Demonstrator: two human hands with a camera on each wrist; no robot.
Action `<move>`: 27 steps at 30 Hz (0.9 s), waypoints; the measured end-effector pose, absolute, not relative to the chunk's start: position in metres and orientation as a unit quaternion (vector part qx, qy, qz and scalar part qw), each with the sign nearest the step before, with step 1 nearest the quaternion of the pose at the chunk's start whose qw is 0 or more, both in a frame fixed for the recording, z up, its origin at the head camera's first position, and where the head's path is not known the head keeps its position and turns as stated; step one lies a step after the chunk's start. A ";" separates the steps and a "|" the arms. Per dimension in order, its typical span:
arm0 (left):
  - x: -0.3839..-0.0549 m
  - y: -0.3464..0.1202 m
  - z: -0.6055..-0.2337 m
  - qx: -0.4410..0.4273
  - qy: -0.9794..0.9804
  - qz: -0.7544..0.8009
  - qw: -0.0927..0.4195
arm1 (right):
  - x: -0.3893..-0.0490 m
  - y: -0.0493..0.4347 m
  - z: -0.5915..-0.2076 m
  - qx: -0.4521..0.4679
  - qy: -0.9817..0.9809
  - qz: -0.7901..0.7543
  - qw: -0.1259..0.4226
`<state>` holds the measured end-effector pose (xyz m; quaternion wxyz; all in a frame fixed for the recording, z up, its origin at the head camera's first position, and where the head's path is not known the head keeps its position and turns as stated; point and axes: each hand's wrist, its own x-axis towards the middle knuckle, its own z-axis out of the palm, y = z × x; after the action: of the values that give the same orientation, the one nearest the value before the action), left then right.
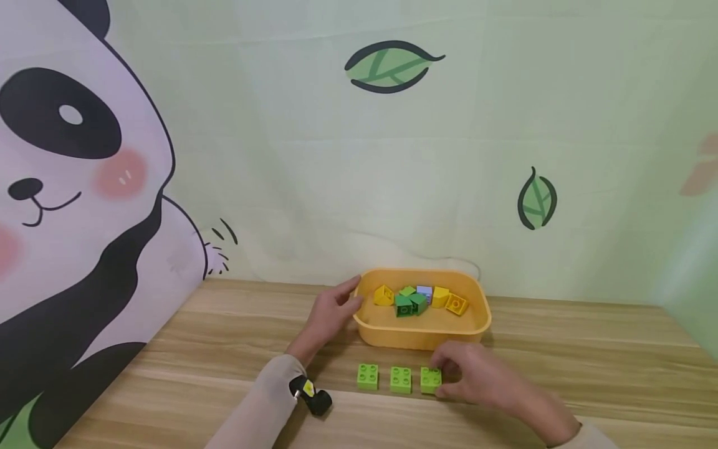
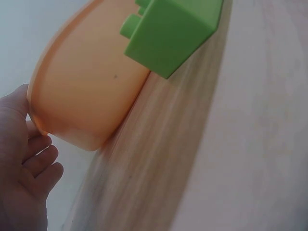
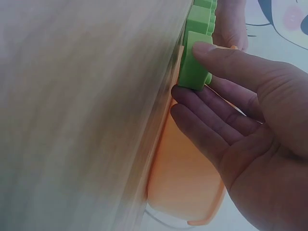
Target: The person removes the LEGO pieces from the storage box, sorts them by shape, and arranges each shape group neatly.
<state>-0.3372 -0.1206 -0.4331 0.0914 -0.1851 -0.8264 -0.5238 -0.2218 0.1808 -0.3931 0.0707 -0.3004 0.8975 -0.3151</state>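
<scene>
Three light-green building blocks stand in a row on the table: a left block [image 1: 367, 376], a middle block [image 1: 401, 380] and a right block [image 1: 430, 380]. My right hand [image 1: 485, 377] pinches the right block, thumb on its near side and index finger on its far side. Behind the row is an orange plastic basin [image 1: 421, 338]. At its left end my left hand [image 1: 332, 312] holds the rim with thumb and index finger; the other fingers are loosely bent in the left wrist view. Inside lie yellow blocks [image 1: 440, 297], dark-green blocks [image 1: 404, 305] and a purple block [image 1: 424, 293].
The wood-grain table [image 1: 224, 349] meets a pale green cloth backdrop [image 1: 280, 156] with a panda and leaves printed on it. A thin cable [image 1: 449, 258] runs behind the basin. A small black device [image 1: 314, 399] is strapped to the left sleeve.
</scene>
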 end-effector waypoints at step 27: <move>-0.338 -0.121 -0.434 -0.185 -0.830 -0.518 0.091 | -0.223 0.181 -0.397 -0.305 0.897 -0.310 0.077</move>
<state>-0.3378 -0.1208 -0.4338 0.0907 -0.1854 -0.8304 -0.5175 -0.2233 0.1812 -0.3971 0.0770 -0.3046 0.8975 -0.3096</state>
